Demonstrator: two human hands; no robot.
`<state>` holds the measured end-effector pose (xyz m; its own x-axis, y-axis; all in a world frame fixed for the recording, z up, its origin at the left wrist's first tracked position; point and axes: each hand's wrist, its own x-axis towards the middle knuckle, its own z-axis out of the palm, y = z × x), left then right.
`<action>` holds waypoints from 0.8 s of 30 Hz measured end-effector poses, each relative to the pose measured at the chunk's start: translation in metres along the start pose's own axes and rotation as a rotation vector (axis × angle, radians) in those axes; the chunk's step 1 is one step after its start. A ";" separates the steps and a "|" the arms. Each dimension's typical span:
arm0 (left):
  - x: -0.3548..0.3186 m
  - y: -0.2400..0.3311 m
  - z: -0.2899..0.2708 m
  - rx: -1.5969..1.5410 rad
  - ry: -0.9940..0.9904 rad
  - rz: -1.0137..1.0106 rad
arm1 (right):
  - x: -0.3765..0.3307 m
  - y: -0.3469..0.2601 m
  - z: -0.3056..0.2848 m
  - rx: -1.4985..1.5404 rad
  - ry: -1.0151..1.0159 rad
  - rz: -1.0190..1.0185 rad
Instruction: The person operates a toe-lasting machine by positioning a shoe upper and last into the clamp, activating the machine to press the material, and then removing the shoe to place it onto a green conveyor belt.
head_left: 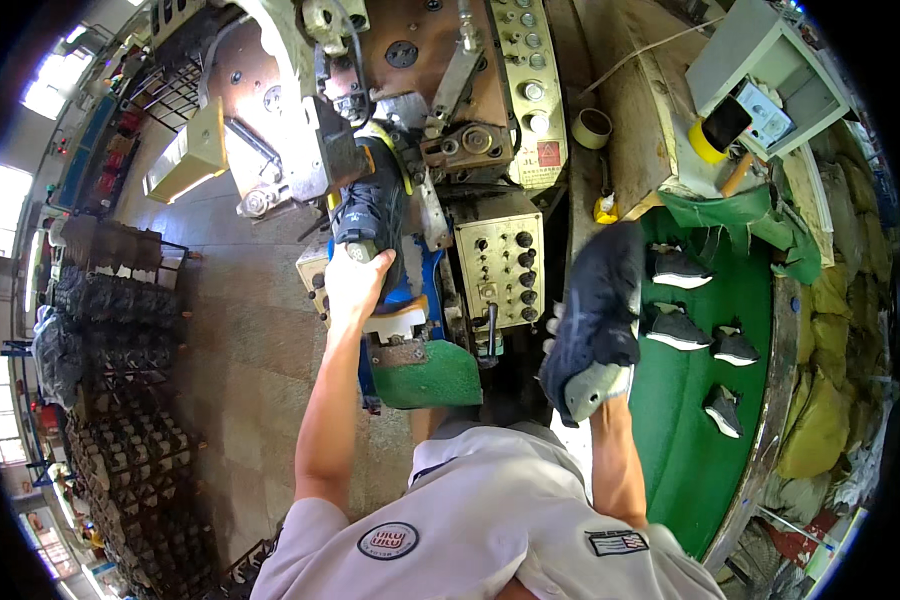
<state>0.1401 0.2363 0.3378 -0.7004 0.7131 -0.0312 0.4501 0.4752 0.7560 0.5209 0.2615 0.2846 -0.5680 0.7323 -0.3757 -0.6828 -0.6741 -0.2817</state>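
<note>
**Both hands busy: one shoe at the machine, another held off to the side**

So the left arm reaches pretty much straight ahead, forearm rising from the lower edge, elbow only slightly bent. The left hand (358,285) is up at the machine (475,140), closed around the near end of a dark laced shoe (370,212). Thumb lies along the right side of the grey end piece (354,251); the other fingers are mostly tucked out of sight, so I can't tell how tightly they press. That shoe sits under the machine head, its far end in among the metal parts, laces up.

Right arm is bent closer to the body, forearm pointing up and wrist under the second shoe. The right hand (553,328) is mostly hidden behind that second dark shoe (600,285), but fingertips curl round its left edge, so it's gripped from behind/below. Can't see the thumb. This shoe is tilted lengthwise, grey end toward the body, held between the knob-covered control panel (498,272) and the green bench surface (685,430). Four smaller-looking dark shoes with white soles lie on the green, just right of it.
</note>
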 end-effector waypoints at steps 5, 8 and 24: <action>0.003 -0.045 -0.042 -0.158 -0.364 0.063 | 0.089 0.045 -0.045 -0.206 -0.429 0.028; 0.008 -0.068 -0.067 -0.476 -0.438 0.023 | 0.081 0.063 0.086 -0.184 -0.086 0.015; 0.105 -0.052 -0.014 -0.951 -0.163 -0.192 | 0.208 0.138 0.149 -0.281 0.017 -0.045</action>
<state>0.0360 0.2792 0.3046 -0.5981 0.7633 -0.2441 -0.3465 0.0283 0.9376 0.2397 0.3351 0.2993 -0.5306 0.7622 -0.3709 -0.5517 -0.6428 -0.5315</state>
